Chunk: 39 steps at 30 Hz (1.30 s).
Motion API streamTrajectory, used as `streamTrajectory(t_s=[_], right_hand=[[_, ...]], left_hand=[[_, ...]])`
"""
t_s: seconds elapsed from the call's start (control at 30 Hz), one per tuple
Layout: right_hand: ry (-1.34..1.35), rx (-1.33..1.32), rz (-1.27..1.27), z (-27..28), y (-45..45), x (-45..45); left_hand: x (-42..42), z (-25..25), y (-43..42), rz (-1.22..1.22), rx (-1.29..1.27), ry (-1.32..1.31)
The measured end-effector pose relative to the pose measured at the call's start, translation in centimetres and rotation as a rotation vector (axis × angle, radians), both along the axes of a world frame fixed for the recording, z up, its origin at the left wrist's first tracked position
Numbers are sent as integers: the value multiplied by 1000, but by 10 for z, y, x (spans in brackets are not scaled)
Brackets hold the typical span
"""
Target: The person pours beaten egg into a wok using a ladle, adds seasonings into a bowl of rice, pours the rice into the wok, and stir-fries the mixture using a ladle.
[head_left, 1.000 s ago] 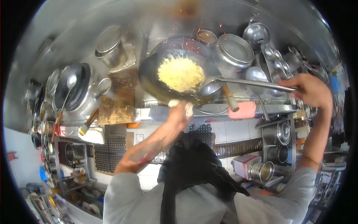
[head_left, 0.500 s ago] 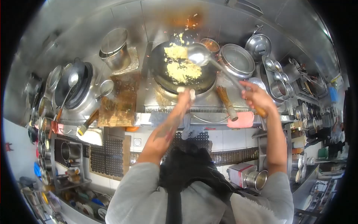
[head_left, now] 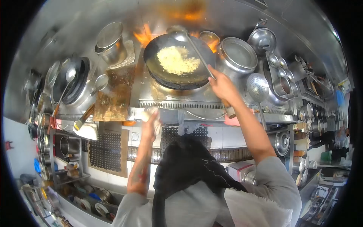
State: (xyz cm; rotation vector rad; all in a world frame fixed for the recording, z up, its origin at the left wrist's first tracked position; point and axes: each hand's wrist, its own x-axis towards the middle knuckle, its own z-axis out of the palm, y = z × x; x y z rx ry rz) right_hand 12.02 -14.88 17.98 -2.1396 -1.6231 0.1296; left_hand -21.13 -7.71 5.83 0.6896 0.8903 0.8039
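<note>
A dark wok point(head_left: 193, 77) rests on the burner with pale yellow food point(head_left: 177, 60) spread in its middle. My right hand point(head_left: 223, 85) is closed round the handle of a ladle point(head_left: 200, 53), whose bowl lies at the wok's far rim. My left hand point(head_left: 152, 121) is away from the wok, at the stove's front edge, closed on a pale cloth point(head_left: 149, 112). Orange flames point(head_left: 143, 36) rise behind the wok on both sides.
Right of the wok are a round metal pot point(head_left: 239, 55), a perforated ladle point(head_left: 258, 87) and a tray of metal cups point(head_left: 281, 75). A strainer pot point(head_left: 112, 47), a stained board point(head_left: 113, 94) and a second wok point(head_left: 70, 81) stand left. A brush's end point(head_left: 230, 112) shows under my right forearm.
My left hand has left the wok and moved back and left with the cloth. The ladle has swung to the wok's far side. The tossed food is down in the wok, and flames have flared up.
</note>
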Motion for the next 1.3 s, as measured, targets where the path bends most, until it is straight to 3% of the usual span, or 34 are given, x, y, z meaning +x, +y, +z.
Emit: streamTrajectory(t_s=[0.07,0.1,0.17,0.2,0.27,0.37,0.4,0.47,0.53,0.6,0.63,0.7,0.73,0.8,0.83,0.9,0.93,0.97,1.03,1.07,1.1,1.13,1.17,1.2,1.23,1.27,1.3], right_hand=[[983,-12,-192,31,-29,-18],[984,-11,-187,-2,-21,1],[2365,-64,-199,-95,-2,49],[2376,-59,-202,-96,8,40],[1125,-114,-202,-74,38,10],[1025,-128,-193,-17,10,2],[1031,-126,-195,-32,14,14],[1737,-162,-172,-73,28,44],[1621,-136,-221,-63,45,42],[370,-174,-255,-34,47,38],[366,-76,-302,-37,59,45],[331,-158,-268,-42,93,44],[291,-250,-222,-49,100,41],[204,-151,-13,-90,83,30],[170,-193,16,-68,45,17],[0,-297,44,-46,-18,32],[0,-303,-42,-25,-39,38],[10,-318,-132,-4,-58,34],[-281,-488,-234,43,-73,10],[-414,-481,-193,59,-87,17],[-334,-443,-172,99,-112,19],[-253,-451,-91,156,-133,11],[-351,-349,13,182,-167,25],[-237,-379,21,218,-188,22],[-80,-457,-77,251,-201,5],[76,-531,-187,269,-207,-7],[-97,-528,-99,261,-199,-11]], left_hand=[[-22,-3,-12,25,-86,-2],[-27,-5,-15,44,-178,2],[-22,-10,-13,-14,-163,-39],[-20,-13,-13,-72,-153,-81],[-9,-13,-14,-111,-75,-59],[5,-7,-15,-205,-89,-175],[13,-7,-16,-207,-89,-170],[40,9,-15,-189,-175,-223],[67,22,3,-260,-214,-215],[92,33,23,-363,-467,-316],[112,35,42,-374,-455,-319],[151,17,74,-316,-524,-245],[168,-8,97,-381,-456,-198],[197,-64,132,-413,-524,-192],[200,-61,124,-422,-531,-194],[205,-40,103,-175,-483,-114],[207,-45,93,-164,-415,-267],[215,-66,114,-212,-359,-183],[209,-93,125,-255,-317,-90],[199,-89,119,-223,-323,-127],[191,-75,116,-179,-319,-172],[168,-53,99,-309,-137,-29],[149,-51,79,-241,-215,50],[127,9,30,-133,-307,45],[113,32,5,-107,-365,-129],[96,65,-11,-253,-344,-224],[103,70,1,-267,-402,-242]])
